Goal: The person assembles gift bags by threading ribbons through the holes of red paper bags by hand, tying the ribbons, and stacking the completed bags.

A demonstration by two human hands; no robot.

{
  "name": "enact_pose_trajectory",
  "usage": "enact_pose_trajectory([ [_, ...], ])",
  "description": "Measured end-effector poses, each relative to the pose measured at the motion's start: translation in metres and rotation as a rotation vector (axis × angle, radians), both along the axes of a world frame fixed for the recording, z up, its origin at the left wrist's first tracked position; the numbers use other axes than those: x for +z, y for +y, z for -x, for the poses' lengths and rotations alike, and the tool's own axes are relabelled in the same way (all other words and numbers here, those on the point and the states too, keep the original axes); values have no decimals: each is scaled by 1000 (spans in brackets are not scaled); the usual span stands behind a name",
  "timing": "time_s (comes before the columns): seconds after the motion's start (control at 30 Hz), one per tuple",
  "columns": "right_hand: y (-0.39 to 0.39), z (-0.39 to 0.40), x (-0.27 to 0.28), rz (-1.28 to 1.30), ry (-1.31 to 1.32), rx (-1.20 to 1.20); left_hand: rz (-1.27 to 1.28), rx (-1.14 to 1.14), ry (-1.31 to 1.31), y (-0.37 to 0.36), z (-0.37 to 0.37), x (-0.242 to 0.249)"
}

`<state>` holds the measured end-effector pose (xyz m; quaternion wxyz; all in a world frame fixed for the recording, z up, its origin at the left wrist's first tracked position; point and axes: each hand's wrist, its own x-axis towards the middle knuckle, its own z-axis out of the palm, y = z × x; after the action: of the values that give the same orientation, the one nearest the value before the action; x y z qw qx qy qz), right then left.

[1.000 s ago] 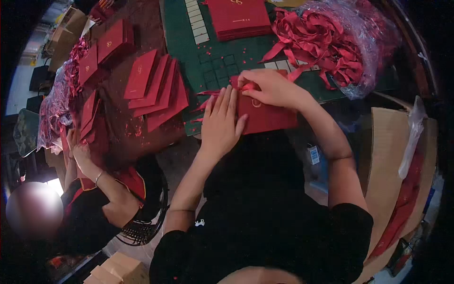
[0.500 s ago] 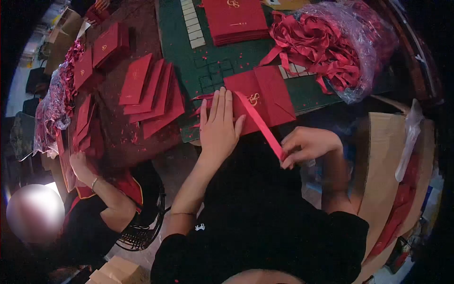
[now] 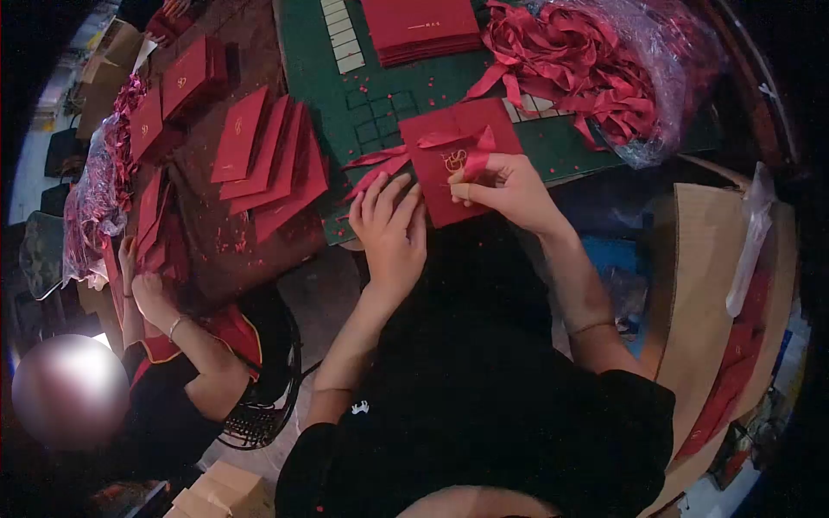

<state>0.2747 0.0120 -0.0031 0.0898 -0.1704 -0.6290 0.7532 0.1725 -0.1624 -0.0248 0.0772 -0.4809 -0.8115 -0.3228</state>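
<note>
Green tabletop (image 3: 315, 78) is overlapped at its near edge by a red folder (image 3: 445, 203), best steadied by the left hand (image 3: 393, 233), its fingers bent, grip unclear, while ribbon (image 3: 449, 138) pinched in the right hand (image 3: 514, 194) should be guided untwisted.

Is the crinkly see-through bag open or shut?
Open. The bag has a wide mouth, and red ribbons spill out of it over the green tabletop.
</note>
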Motion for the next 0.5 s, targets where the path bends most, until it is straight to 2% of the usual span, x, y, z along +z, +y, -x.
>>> enact_pose_trajectory([
  [0.2,3,0,-1,-87,-105,40,-48,-2,-130,1,3,2],
  [0.33,1,2,1,-75,-49,35,-27,-1,-230,0,6,4],
  [0.5,-6,5,-7,-260,-71,-3,1,10,-216,1,5,2],
])
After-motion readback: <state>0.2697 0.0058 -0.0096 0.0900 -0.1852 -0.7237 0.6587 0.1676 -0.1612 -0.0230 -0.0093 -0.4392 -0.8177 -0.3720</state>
